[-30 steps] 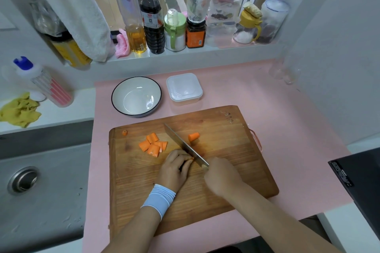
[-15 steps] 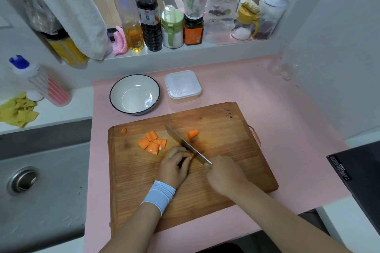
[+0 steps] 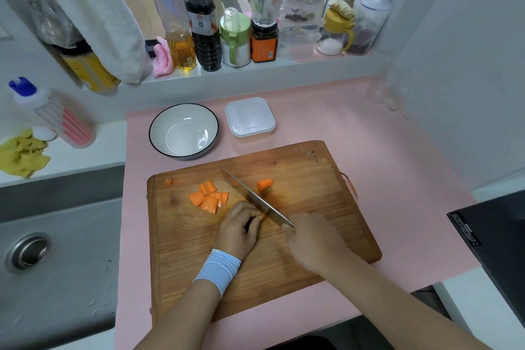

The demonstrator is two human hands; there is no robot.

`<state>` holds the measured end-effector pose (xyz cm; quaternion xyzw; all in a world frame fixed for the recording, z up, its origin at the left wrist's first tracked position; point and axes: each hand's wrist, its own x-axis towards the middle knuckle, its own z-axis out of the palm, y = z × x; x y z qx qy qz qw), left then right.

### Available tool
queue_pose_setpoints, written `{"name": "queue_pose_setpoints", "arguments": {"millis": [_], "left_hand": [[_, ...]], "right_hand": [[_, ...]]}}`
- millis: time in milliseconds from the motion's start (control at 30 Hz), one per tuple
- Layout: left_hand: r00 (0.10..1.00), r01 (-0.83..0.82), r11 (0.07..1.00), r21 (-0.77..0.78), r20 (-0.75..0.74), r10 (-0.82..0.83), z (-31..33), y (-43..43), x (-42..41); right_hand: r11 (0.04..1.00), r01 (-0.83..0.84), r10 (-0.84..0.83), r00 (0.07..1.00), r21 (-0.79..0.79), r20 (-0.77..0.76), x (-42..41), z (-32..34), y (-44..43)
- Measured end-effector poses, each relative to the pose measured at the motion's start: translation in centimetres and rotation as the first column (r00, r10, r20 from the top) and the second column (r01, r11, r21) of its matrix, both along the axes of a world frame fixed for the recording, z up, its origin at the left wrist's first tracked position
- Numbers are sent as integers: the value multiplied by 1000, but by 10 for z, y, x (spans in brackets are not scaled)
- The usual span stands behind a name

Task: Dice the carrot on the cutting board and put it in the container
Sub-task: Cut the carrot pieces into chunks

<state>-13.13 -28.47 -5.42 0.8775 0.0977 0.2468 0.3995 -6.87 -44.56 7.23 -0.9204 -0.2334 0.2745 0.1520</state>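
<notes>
Pins a carrot piece point(image 3: 263, 216) to the wooden cutting board point(image 3: 284, 278) under curled left hand point(image 3: 238, 231) fingers. Grips the kitchen knife point(image 3: 250, 196) in a closed right hand point(image 3: 312, 239), blade against the left knuckles. Cut carrot chunks point(image 3: 208, 197) on the board, left of the blade. Beyond the board's far edge: black-rimmed bowl point(image 3: 181, 119) and lidded plastic container point(image 3: 250, 116), contents unreadable.

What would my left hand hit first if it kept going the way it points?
The knife. The left hand points toward the blade, its curled fingers on a carrot piece right beside it, seemingly touching.
</notes>
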Motion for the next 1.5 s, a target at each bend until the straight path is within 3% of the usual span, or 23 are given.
{"name": "queue_pose_setpoints", "arguments": {"millis": [867, 1500], "left_hand": [[1000, -6, 1000, 8, -26, 6, 1, 0, -1], [1000, -13, 1000, -4, -4, 13, -1, -1, 3]], "right_hand": [[991, -4, 0, 1000, -131, -30, 2, 7, 8], [989, 19, -28, 998, -144, -59, 2, -9, 12]]}}
